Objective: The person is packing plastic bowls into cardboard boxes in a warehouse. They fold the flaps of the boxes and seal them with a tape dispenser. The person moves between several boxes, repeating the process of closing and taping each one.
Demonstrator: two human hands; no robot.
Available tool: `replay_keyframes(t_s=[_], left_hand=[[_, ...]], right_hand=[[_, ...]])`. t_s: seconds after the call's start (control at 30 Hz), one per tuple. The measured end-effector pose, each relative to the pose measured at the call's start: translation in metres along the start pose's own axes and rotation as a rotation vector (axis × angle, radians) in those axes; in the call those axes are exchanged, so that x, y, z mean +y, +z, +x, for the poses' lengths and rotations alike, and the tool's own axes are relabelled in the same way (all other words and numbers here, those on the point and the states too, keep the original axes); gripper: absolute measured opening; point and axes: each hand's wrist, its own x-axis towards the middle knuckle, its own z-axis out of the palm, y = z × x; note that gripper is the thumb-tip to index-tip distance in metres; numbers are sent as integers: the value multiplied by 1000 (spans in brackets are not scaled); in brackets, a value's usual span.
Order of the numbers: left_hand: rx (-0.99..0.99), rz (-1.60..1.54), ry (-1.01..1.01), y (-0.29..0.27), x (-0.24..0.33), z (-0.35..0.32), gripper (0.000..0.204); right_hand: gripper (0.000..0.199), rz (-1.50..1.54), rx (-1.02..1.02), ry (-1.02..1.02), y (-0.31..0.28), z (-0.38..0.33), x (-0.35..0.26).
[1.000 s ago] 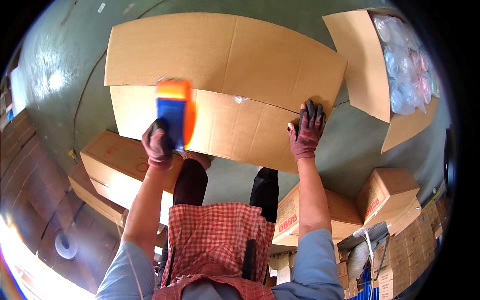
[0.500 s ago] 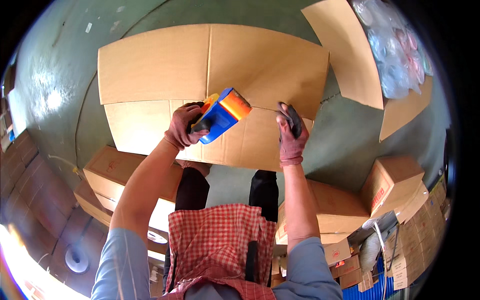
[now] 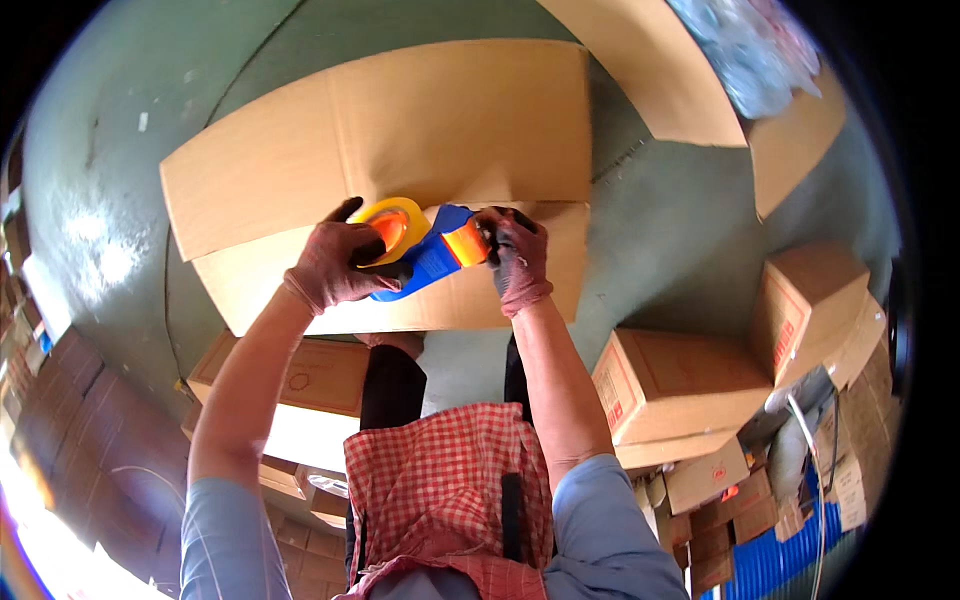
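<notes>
My left hand (image 3: pixel 335 265), in a reddish work glove, grips a blue and orange tape dispenser (image 3: pixel 425 250) with a yellow roll, held up in front of me. My right hand (image 3: pixel 515 255), gloved too, pinches the orange front end of the dispenser. Both hands hover above a large flattened cardboard box (image 3: pixel 400 140) that lies on the green floor. Whether any tape is pulled out cannot be seen.
Another open cardboard box (image 3: pixel 700 80) holding clear plastic-wrapped items lies at the upper right. Closed cartons (image 3: pixel 680 385) stand at my right, more stacked cartons (image 3: pixel 300 375) at my left. A red checked apron (image 3: pixel 440 490) covers my front.
My left hand swung the tape dispenser from the left toward the middle. My right hand left the flat box's edge and came onto the dispenser's front end.
</notes>
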Motion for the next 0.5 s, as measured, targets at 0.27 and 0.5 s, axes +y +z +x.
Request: replay_keyframes(t_s=[0.27, 0.5], left_hand=[[-134, 108, -435, 2, 92, 116, 48], [49, 137, -313, 27, 107, 134, 40]], right_hand=[[17, 150, 562, 61, -135, 34, -51], [53, -411, 446, 460, -171, 125, 85]])
